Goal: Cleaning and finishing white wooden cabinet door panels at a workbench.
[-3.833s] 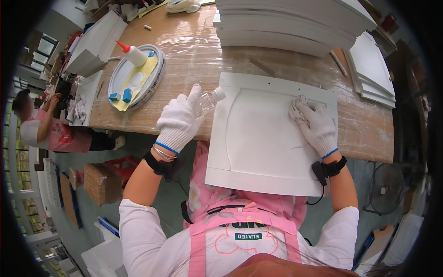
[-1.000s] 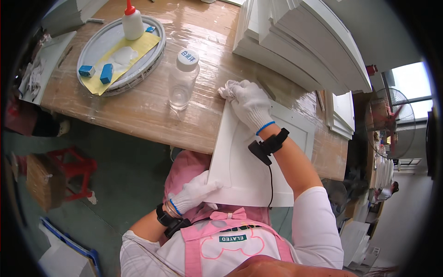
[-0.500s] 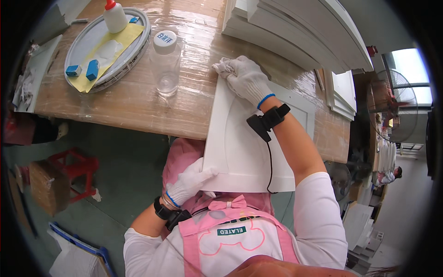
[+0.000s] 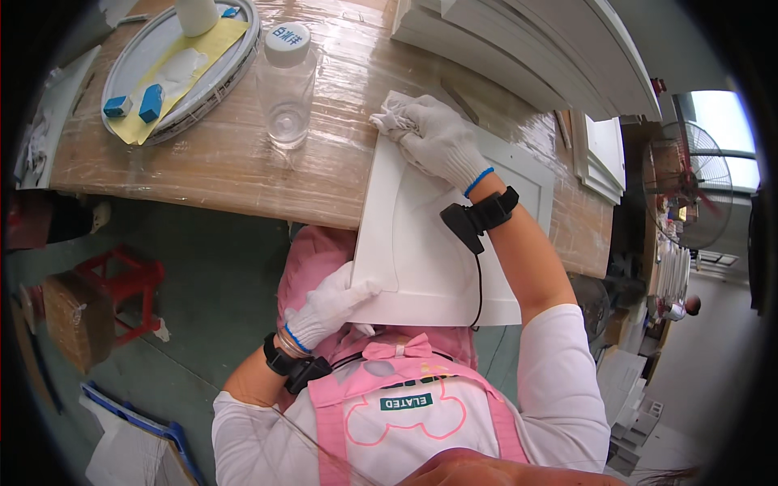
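A white framed panel [image 4: 438,259] rests partly on the table and juts over its near edge toward my lap. My left hand [image 4: 328,304], in a white knit glove, grips the near left corner of the panel, with the thumb on top and the other fingers partly hidden beneath. My right hand [image 4: 444,144], gloved alike, is closed on a crumpled white cloth [image 4: 394,117] at the panel's far left corner. A curved line runs down the left part of the panel's face.
On the table [image 4: 194,182] stand a clear bottle [image 4: 288,89] with a white cap and a round lid [image 4: 243,85] bearing yellow sandpaper [image 4: 134,125], blue blocks [image 4: 151,103] and a white squeeze bottle [image 4: 196,14]. Stacked white panels [image 4: 502,57] fill the back right. A red stool [image 4: 134,283] stands lower left.
The view has shifted slightly, so the table things sit higher and further left. My left hand keeps its hold on the corner, and my right hand stays with the cloth at the far corner.
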The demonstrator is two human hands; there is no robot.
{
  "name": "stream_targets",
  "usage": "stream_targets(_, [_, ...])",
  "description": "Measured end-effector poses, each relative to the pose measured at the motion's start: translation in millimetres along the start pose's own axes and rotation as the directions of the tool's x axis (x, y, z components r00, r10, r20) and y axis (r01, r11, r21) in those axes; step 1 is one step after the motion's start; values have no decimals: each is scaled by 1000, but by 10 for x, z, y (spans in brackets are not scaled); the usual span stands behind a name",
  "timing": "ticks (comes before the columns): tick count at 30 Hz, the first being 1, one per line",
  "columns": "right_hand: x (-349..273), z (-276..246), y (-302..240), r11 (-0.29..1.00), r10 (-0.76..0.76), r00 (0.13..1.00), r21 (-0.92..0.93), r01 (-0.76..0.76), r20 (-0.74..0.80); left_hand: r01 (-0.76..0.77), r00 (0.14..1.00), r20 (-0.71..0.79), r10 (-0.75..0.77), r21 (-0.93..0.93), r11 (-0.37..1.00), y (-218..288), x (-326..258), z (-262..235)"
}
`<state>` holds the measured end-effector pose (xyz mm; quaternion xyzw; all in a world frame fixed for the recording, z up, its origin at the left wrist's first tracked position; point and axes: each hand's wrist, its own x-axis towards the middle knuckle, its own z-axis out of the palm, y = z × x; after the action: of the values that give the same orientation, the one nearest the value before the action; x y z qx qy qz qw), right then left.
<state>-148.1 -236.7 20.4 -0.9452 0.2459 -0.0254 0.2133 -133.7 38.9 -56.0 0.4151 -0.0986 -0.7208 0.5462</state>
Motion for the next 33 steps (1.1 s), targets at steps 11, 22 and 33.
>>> stream_targets(11, [190,64,-86,985,-42,991,-173,20,-128,22,1000,-2,-22,14,1000,59,-3,20])
stream_targets(22, [47,188,-56,929,-104,993,350,118,-58,43,998,-42,-42,36,998,19,31,27])
stream_targets(33, [-1142,-713,1925,655,658,649,-135,-743,-382,-19,987,-159,33,86,996,4,-30,177])
